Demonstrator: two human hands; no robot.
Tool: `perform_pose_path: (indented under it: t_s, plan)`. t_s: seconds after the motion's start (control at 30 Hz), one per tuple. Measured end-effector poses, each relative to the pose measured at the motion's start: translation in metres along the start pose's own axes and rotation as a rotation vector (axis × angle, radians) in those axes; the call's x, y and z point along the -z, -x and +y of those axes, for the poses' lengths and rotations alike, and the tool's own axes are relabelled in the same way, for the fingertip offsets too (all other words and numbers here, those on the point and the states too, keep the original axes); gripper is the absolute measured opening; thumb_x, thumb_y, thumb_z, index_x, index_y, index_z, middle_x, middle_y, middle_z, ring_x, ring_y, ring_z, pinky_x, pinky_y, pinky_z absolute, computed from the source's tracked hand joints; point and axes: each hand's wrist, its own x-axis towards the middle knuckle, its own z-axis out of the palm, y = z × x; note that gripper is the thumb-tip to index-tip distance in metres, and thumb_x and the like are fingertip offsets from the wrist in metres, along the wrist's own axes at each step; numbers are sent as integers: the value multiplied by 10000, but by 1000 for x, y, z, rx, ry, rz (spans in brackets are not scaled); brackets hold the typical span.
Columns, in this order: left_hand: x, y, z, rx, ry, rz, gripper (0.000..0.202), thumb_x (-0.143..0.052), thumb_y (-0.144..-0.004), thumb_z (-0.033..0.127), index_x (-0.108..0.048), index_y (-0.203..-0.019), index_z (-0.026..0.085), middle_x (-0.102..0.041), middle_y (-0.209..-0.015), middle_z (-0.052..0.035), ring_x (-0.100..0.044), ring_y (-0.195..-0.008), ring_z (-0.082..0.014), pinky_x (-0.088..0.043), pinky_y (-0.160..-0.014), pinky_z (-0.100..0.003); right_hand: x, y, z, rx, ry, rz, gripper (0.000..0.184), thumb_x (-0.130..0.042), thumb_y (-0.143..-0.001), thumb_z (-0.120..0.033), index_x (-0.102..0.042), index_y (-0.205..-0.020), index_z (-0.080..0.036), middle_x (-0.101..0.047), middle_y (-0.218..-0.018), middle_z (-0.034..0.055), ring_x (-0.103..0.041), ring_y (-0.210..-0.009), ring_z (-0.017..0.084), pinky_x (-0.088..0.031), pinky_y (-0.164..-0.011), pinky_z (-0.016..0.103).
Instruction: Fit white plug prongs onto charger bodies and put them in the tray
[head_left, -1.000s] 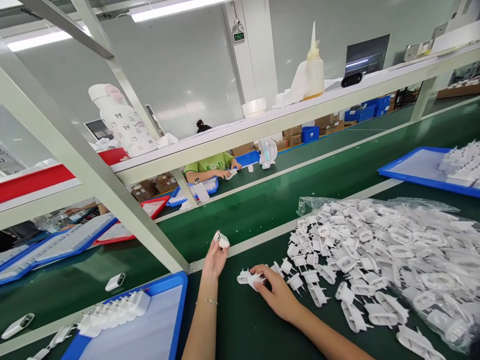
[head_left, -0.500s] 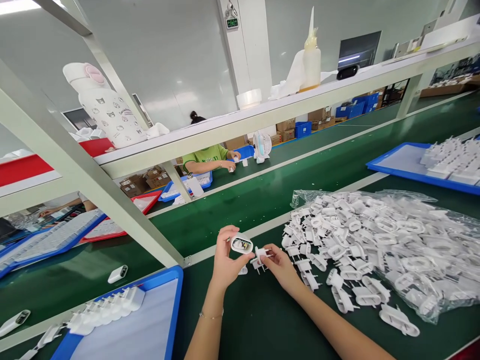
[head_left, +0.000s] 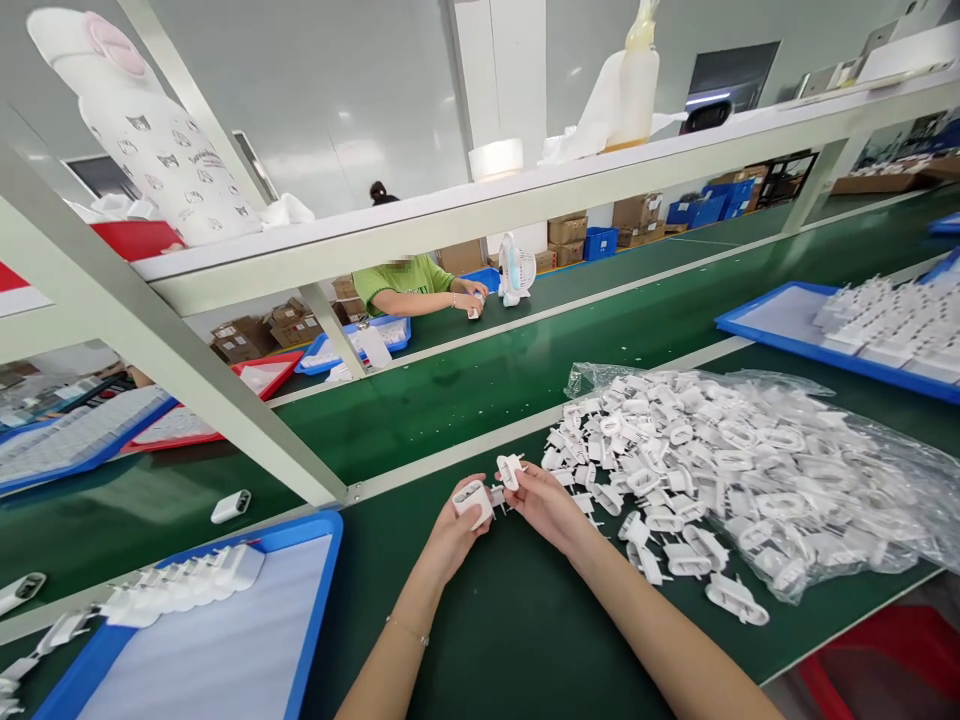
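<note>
My left hand point(head_left: 448, 538) is closed around a white charger housing point(head_left: 475, 503), its oval end facing up toward me. Pinched in the fingers of my right hand point(head_left: 549, 503) is a white plug cover point(head_left: 510, 471) with metal pins, just right of the housing and apart from it. Another pinned white piece point(head_left: 498, 495) shows between the two hands, partly hidden; whether it lies on the bench I cannot tell. To the right, a large heap of similar plug covers point(head_left: 675, 440) spills from a clear plastic bag point(head_left: 892, 500).
On the left, a blue tray point(head_left: 321, 590) holds a row of white chargers point(head_left: 187, 585). Single housings point(head_left: 231, 506) lie on the green belt. Another blue tray point(head_left: 772, 335) of white parts stands at right. A shelf point(head_left: 420, 235) crosses ahead; a co-worker point(head_left: 405, 285) sits beyond.
The view has shifted a little. My left hand has turned the housing to another angle. My right hand has raised the plug cover beside it, turning its oval side toward me.
</note>
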Motion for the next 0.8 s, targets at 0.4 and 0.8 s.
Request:
perform_pose_path:
  t_s: [0.4,0.8]
  plan:
    - [-9,9,-12,-96,-891,-159,395,-682,-701,238,-585,-1084,222,-576,-1121,-65,-528,-1000,-240,-407,-891,-362,-8,36,-44,258,1262,-175,103,-497,-863,-200,-595,-898,-205,-578,-926,26,-540,-827,161,-418,-742,286]
    - [-14,14,-11,-109,-1110,-144,260,-643,-756,313,-554,-973,201,-541,-917,-32,-514,-870,-199,-429,-785,-325,-11,50,-22,243,1613,-236,153,-433,-879,-104,-535,-966,-177,-542,-986,66,-542,-848,180,-447,-731,297]
